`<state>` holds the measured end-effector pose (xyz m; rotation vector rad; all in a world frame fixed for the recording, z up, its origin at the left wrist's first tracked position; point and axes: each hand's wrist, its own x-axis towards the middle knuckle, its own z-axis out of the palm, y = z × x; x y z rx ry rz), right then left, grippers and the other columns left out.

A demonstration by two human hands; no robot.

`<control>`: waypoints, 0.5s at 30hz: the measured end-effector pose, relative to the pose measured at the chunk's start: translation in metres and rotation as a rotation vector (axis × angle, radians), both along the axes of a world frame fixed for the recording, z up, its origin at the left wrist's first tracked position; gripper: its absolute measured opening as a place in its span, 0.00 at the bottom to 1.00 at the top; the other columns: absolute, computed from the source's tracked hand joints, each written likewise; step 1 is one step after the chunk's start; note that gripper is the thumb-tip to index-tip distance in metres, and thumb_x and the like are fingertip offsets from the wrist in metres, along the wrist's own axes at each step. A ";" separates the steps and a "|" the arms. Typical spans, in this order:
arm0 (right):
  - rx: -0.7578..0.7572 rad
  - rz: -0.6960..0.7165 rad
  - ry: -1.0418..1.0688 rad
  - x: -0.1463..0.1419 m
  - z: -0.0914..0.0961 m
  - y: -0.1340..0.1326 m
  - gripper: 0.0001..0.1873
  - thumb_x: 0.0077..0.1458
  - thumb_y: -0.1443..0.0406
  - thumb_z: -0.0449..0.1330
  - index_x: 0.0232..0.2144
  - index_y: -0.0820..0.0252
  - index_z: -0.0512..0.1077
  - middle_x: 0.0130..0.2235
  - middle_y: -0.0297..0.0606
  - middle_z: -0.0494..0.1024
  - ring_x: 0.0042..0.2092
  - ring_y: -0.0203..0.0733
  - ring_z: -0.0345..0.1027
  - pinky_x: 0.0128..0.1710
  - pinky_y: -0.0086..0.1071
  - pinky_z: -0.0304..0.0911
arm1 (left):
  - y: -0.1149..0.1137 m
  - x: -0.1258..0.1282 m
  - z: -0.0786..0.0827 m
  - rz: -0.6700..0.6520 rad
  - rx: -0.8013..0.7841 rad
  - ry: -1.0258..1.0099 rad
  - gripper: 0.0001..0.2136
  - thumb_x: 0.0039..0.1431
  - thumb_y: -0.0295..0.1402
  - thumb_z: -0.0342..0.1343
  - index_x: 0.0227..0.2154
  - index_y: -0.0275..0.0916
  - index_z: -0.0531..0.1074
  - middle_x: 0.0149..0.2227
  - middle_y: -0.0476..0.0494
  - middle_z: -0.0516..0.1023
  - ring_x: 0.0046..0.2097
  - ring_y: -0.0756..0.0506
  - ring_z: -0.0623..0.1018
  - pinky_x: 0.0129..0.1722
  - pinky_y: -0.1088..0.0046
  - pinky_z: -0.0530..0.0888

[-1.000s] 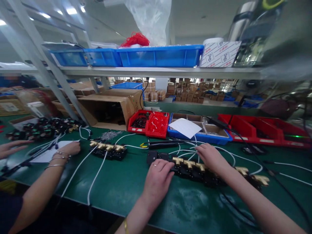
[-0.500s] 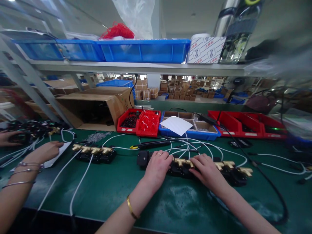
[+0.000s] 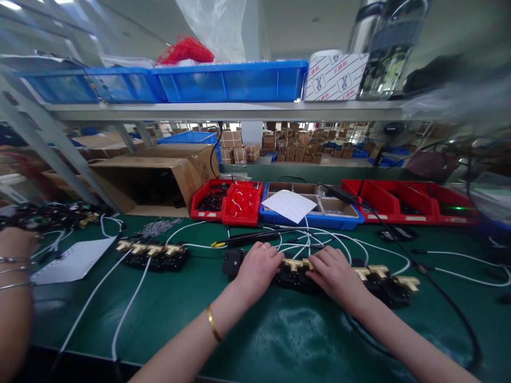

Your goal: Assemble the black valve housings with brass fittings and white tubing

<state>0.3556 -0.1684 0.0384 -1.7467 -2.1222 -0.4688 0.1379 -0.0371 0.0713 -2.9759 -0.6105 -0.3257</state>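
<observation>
A long row of black valve blocks with brass tee fittings [image 3: 383,279] lies across the green bench [image 3: 239,330] in front of me. My left hand [image 3: 257,266] rests palm down on the row's left part, fingers curled over a black block. My right hand [image 3: 333,274] lies on the middle of the row, fingertips at the brass tees [image 3: 297,264]. Both hands press on the assembly; neither lifts it. White tubes [image 3: 319,239] run from behind the row.
A second, shorter valve row [image 3: 154,254] lies to the left. A co-worker's arm with bracelets [image 3: 14,266] is at the far left beside a white sheet [image 3: 72,260]. Red bins [image 3: 227,201], a blue tray [image 3: 311,210] and a cardboard box [image 3: 155,175] stand behind.
My hands have drawn closer together on the valve row, the right moving left toward the brass tees. The co-worker's arm has pulled back to the left edge.
</observation>
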 end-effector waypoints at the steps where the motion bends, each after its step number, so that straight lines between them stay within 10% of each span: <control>1: 0.015 -0.007 -0.024 -0.003 -0.002 -0.002 0.08 0.63 0.66 0.63 0.44 0.63 0.73 0.41 0.43 0.74 0.43 0.52 0.64 0.41 0.44 0.60 | -0.004 -0.002 -0.002 0.006 0.006 -0.004 0.09 0.66 0.30 0.61 0.47 0.40 0.75 0.42 0.44 0.79 0.47 0.39 0.75 0.46 0.59 0.70; 8: 0.012 -0.058 -0.095 -0.016 -0.018 0.001 0.16 0.68 0.64 0.58 0.56 0.64 0.71 0.44 0.47 0.75 0.42 0.50 0.66 0.43 0.43 0.63 | -0.016 -0.003 -0.023 0.062 0.001 -0.018 0.19 0.66 0.34 0.62 0.58 0.41 0.69 0.47 0.42 0.78 0.46 0.39 0.77 0.44 0.59 0.74; 15: -0.172 -0.095 -0.010 -0.009 0.002 0.024 0.13 0.71 0.61 0.54 0.49 0.58 0.77 0.40 0.44 0.75 0.42 0.47 0.68 0.43 0.39 0.66 | -0.005 0.016 -0.012 0.152 -0.061 0.018 0.10 0.70 0.33 0.56 0.51 0.45 0.75 0.44 0.43 0.78 0.46 0.41 0.78 0.44 0.63 0.75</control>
